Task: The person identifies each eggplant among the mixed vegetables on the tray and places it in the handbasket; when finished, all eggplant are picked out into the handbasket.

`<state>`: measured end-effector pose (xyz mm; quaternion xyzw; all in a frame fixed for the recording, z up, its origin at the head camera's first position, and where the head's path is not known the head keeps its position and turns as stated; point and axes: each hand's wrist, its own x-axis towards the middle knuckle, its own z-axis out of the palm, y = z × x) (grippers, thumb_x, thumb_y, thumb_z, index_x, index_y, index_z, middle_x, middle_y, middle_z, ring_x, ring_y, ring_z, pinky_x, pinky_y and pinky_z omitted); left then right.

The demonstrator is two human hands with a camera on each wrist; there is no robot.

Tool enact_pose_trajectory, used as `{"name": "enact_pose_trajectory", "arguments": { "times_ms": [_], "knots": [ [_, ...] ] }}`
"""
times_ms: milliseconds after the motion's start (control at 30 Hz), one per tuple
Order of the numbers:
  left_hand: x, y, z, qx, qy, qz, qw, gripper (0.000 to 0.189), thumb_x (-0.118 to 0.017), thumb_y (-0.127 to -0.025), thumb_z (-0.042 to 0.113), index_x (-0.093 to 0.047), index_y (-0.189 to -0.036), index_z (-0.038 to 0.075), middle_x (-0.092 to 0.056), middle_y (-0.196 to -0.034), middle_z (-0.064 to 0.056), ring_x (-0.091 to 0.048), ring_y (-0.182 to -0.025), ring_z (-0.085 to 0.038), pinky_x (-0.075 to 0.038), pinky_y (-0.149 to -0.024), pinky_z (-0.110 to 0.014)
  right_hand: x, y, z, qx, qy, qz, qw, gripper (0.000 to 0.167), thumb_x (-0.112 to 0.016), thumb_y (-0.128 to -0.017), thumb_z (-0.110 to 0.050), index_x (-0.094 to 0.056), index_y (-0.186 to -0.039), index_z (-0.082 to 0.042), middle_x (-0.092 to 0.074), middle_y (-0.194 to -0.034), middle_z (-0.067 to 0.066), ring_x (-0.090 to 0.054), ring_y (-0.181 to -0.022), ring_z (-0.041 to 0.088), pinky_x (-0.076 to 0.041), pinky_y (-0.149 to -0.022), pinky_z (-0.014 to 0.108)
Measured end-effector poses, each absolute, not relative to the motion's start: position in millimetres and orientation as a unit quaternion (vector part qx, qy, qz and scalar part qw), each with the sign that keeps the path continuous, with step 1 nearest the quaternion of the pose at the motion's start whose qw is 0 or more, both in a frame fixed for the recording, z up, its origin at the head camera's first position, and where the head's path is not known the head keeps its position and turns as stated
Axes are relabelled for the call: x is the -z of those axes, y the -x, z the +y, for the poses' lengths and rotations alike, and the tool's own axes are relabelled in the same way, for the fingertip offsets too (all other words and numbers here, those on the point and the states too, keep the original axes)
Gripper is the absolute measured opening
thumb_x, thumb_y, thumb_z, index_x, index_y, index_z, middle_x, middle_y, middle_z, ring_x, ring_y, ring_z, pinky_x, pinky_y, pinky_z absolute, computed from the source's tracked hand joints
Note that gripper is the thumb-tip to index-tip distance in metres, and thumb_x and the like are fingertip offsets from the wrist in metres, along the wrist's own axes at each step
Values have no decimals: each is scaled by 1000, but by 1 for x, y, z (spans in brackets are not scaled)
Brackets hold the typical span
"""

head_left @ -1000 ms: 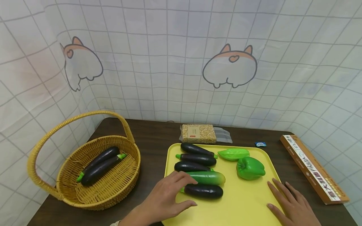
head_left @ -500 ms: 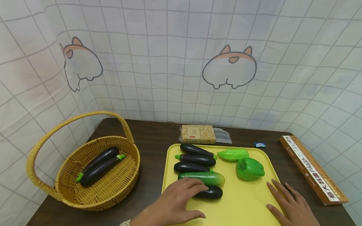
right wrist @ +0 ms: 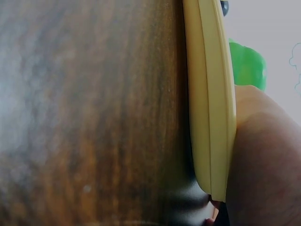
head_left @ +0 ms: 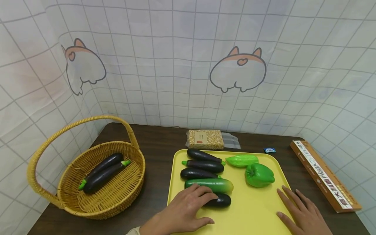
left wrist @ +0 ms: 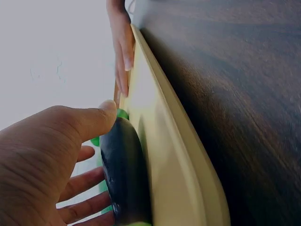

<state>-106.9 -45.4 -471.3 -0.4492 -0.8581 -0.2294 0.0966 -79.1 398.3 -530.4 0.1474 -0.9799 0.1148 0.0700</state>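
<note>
On a yellow tray point(head_left: 249, 212) lies a dark purple eggplant point(head_left: 219, 200), nearest the front. My left hand point(head_left: 188, 205) hovers over its left end, hiding that part. In the left wrist view, the thumb stands apart from the eggplant point(left wrist: 124, 169) and the relaxed fingers lie along its far side. Just beyond is a green cucumber-like vegetable point(head_left: 211, 185), then several more eggplants point(head_left: 199, 174). My right hand point(head_left: 305, 212) rests at the tray's right edge, fingers spread, holding nothing. A green bell pepper point(head_left: 259, 175) and a light green ridged vegetable point(head_left: 242, 161) lie to the right.
A wicker basket point(head_left: 138, 182) with a tall handle stands at left, holding two eggplants point(head_left: 104, 176). Behind the tray sits a bag of grains point(head_left: 205, 139). A small blue packet point(head_left: 269, 150) and a long pasta box point(head_left: 326, 176) lie at right.
My left hand has moved right and slightly down, from the left end of the cucumber-like vegetable to above the front eggplant. The right hand stays put.
</note>
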Motion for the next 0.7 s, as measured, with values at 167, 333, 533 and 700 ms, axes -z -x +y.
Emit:
{"name": "enact_pose_trajectory", "arguments": {
  "times_ms": [167,333,533,700],
  "knots": [
    [473,106,-42,227,450,-857,107,50,-84,-93,42,-67,-135,21,-60,-127,5,-56,-107,-10,-49,-93,-27,530,79,399,-116,-148,-980,70,72,-58,-108,-51,-25,-170,-33,-21,-173,-3,-27,-148,51,-22,-102,80],
    [473,105,-39,228,453,-855,108,46,-87,-91,34,-69,-131,20,-60,-123,4,-56,-104,-9,-49,-91,-23,529,80,399,-114,-149,-980,65,73,-58,-108,-52,-25,-170,-33,-22,-173,-2,-29,-146,52,-25,-101,79],
    [475,104,-38,234,471,-847,78,48,-85,-93,36,-67,-135,22,-60,-122,6,-56,-104,-8,-48,-90,-22,527,80,399,-111,-143,-982,58,73,-56,-108,-55,-24,-170,-34,-23,-173,0,-30,-145,53,-25,-101,78],
    [480,102,-37,219,493,-839,75,49,-83,-94,39,-67,-135,19,-64,-120,6,-57,-101,-8,-46,-90,-21,526,80,399,-114,-142,-982,52,74,-54,-108,-55,-21,-171,-34,-20,-174,0,-28,-146,53,-24,-101,80]
  ]
}}
